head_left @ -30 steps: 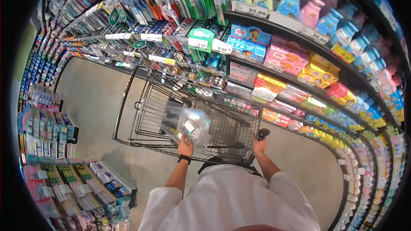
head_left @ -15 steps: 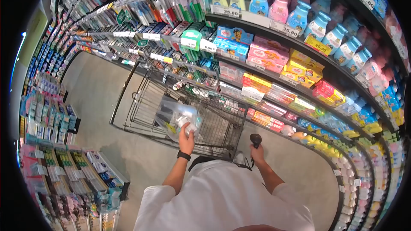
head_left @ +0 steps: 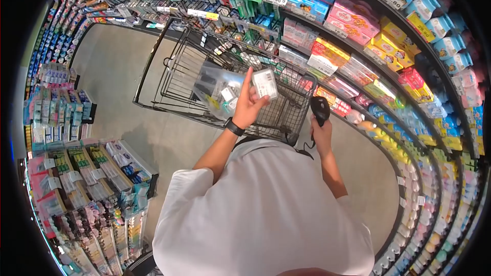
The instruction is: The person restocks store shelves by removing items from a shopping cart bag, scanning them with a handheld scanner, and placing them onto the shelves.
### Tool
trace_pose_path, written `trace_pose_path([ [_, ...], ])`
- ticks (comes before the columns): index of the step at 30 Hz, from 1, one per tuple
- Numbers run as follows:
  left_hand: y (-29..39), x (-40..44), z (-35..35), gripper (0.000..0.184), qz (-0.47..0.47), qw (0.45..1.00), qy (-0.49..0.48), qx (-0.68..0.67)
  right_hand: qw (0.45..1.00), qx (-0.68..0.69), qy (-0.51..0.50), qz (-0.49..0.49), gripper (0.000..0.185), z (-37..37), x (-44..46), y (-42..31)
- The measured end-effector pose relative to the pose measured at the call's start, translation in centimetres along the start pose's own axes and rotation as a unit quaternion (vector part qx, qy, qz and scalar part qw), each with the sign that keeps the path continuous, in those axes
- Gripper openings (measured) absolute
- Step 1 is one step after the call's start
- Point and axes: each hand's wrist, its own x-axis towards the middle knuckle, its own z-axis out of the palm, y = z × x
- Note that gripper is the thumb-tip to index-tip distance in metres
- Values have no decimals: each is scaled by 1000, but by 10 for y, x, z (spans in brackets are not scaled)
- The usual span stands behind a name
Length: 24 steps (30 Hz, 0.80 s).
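Over the shopping cart [head_left: 179, 107], my left hand [head_left: 246, 106] holds a small clear package with a white barcode label [head_left: 265, 84], the label facing up. Its index finger points away from me while the thumb presses on the package. Just left of that hand, a clear plastic bag [head_left: 217, 89] with small items inside rests in the cart. My right hand [head_left: 322, 135] is wrapped round the handle of a black handheld barcode scanner [head_left: 320, 110] to the right of the cart. A dark cord hangs below the scanner.
Curved store shelves [head_left: 353, 46] with boxed goods and bottles run along the far and right sides. At the left stands a low display rack [head_left: 82, 174] with hanging packs. Grey floor [head_left: 110, 71] shows around the cart.
My left hand has lifted the small package out to the right of the bag. My right hand has raised the scanner. The view has tilted down, so the shelves sit higher.
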Motion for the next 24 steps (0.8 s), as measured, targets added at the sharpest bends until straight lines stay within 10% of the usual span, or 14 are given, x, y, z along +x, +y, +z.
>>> trace_pose_path([
  [12,-1,17,-33,45,23,999,-13,34,991,-70,-63,-95,21,43,-22,-68],
  [19,-1,14,-34,49,32,999,23,35,973,-123,-117,-154,27,55,-39,-106],
  [24,1,11,-41,37,-43,987,30,-152,968,-110,-168,-152,26,58,-40,-105],
])
